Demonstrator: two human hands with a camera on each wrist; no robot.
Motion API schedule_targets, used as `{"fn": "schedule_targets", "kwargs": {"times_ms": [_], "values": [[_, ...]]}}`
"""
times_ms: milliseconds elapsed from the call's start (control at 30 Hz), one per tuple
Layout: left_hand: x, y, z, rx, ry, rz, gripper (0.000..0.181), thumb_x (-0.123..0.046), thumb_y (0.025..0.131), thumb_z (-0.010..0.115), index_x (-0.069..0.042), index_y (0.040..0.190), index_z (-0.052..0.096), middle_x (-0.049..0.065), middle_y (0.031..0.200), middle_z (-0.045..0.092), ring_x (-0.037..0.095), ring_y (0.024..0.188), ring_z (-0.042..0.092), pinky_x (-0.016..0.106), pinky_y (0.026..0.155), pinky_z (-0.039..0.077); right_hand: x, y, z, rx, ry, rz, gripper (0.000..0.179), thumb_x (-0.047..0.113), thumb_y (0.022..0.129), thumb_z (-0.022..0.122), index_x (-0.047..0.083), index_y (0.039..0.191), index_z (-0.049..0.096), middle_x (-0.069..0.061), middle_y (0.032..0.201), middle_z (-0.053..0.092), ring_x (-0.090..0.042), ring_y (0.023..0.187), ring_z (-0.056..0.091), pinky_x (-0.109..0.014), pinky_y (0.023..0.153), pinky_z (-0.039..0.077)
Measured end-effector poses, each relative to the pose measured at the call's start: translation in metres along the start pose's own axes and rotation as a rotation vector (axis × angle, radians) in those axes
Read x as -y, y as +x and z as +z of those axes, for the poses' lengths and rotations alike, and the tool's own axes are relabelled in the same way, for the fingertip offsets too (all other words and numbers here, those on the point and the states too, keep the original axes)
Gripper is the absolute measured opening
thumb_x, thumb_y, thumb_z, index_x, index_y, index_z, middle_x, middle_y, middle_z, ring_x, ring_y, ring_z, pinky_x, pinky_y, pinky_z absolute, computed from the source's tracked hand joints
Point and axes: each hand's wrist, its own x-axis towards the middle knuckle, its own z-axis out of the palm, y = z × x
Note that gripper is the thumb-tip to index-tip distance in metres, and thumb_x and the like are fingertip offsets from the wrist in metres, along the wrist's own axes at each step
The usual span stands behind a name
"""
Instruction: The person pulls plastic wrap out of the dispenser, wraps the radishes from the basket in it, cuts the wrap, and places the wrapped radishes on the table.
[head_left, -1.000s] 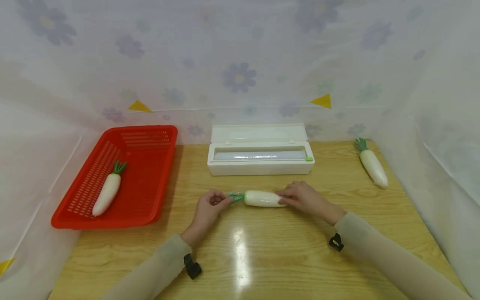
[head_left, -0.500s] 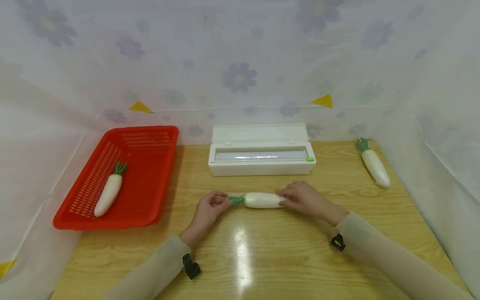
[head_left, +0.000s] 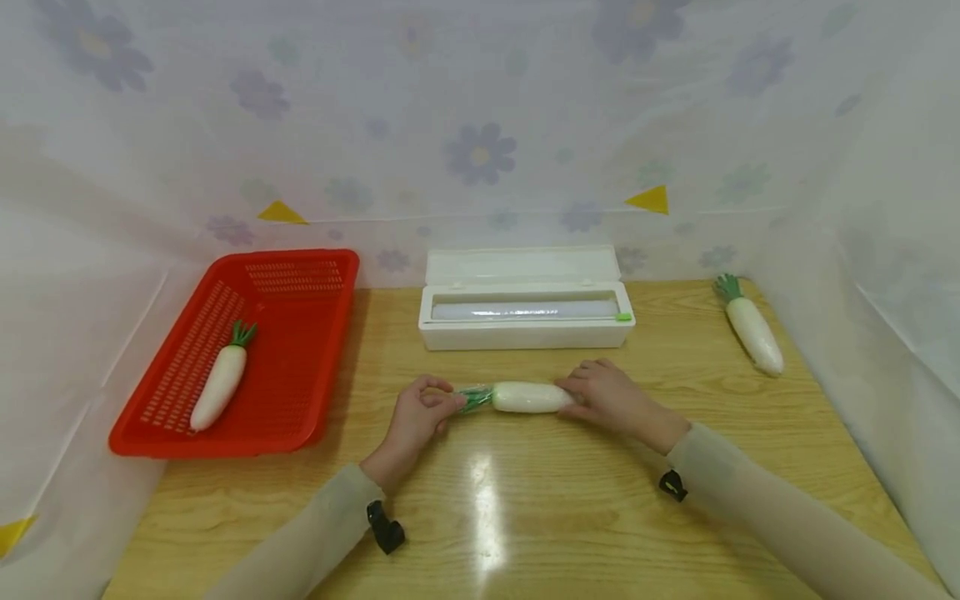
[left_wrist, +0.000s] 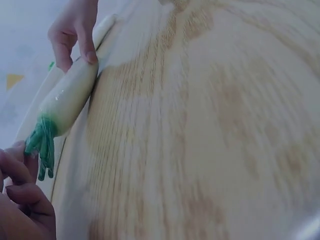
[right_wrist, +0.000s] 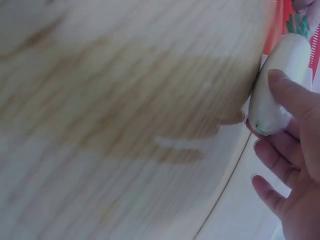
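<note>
A white radish (head_left: 528,397) with green leaf stubs lies sideways in front of me, clear film shining around its leaves (left_wrist: 44,145). My left hand (head_left: 420,417) pinches the film at the leaf end between thumb and fingers. At the other end, my right hand (head_left: 617,402) grips the root tip, thumb on one side and fingers on the other, as the right wrist view shows. Behind the radish stands a white wrap box (head_left: 525,336) with its lid raised and a roll of cling film (head_left: 525,310) inside.
To the left is a red basket (head_left: 315,429) with an unwrapped-looking radish (head_left: 219,387) in it. Another radish (head_left: 753,335), glossy as if in film, lies at the table's far right. Flowered white curtain (head_left: 480,100) encloses the wooden table (head_left: 585,517) at the back and sides.
Both hands stay at the radish's two ends. The radish and its film at the leaf end shift only slightly; my left fingers change their pinch a little.
</note>
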Motion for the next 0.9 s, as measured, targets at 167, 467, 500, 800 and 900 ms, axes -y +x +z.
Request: {"fn": "schedule_targets", "kwargs": {"times_ms": [167, 467, 500, 800, 900], "values": [[-0.004, -0.002, -0.002, 0.076, -0.021, 0.084, 0.035, -0.022, 0.095, 0.079, -0.005, 0.121, 0.064, 0.007, 0.085, 0.073, 0.021, 0.060, 0.058, 0.027, 0.056, 0.045, -0.001, -0.008, -0.005, -0.102, -0.026, -0.046, 0.044, 0.034, 0.089, 0.081, 0.003, 0.121, 0.075, -0.006, 0.105, 0.077, -0.027, 0.098, 0.065, -0.050, 0.091, 0.049], [-0.017, -0.004, -0.010, 0.055, 0.053, 0.207, 0.031, -0.029, 0.108, 0.059, -0.001, 0.122, 0.064, 0.021, 0.106, 0.074, 0.043, 0.081, 0.068, 0.032, 0.063, 0.053, -0.015, -0.032, -0.037, -0.495, -0.075, -0.122, 0.063, 0.055, 0.107, 0.047, -0.001, 0.114, 0.076, -0.011, 0.096, 0.076, -0.030, 0.086, 0.064, -0.050, 0.077, 0.047], [-0.016, -0.003, -0.011, 0.049, 0.057, 0.203, 0.031, -0.028, 0.108, 0.059, -0.001, 0.121, 0.064, 0.021, 0.105, 0.074, 0.042, 0.080, 0.068, 0.031, 0.063, 0.053, -0.018, -0.036, -0.041, -0.523, -0.075, -0.099, 0.064, 0.056, 0.107, 0.046, -0.001, 0.114, 0.076, -0.011, 0.094, 0.075, -0.030, 0.084, 0.064, -0.051, 0.077, 0.047], [-0.010, -0.003, -0.017, 0.029, 0.070, 0.189, 0.029, -0.023, 0.108, 0.059, 0.004, 0.119, 0.064, 0.023, 0.104, 0.073, 0.033, 0.075, 0.067, 0.026, 0.060, 0.048, -0.052, -0.083, -0.074, -0.634, -0.044, 0.320, 0.051, 0.045, 0.101, 0.068, -0.005, 0.110, 0.075, -0.021, 0.086, 0.073, -0.039, 0.074, 0.061, -0.050, 0.065, 0.043], [-0.010, -0.004, -0.018, 0.022, 0.088, 0.195, 0.030, -0.024, 0.108, 0.059, 0.004, 0.120, 0.063, 0.023, 0.107, 0.072, 0.033, 0.077, 0.067, 0.027, 0.061, 0.050, -0.061, -0.096, -0.075, -0.609, -0.044, 0.513, 0.030, 0.027, 0.096, 0.077, -0.003, 0.100, 0.075, -0.018, 0.076, 0.069, -0.033, 0.064, 0.056, -0.042, 0.056, 0.040]]}}
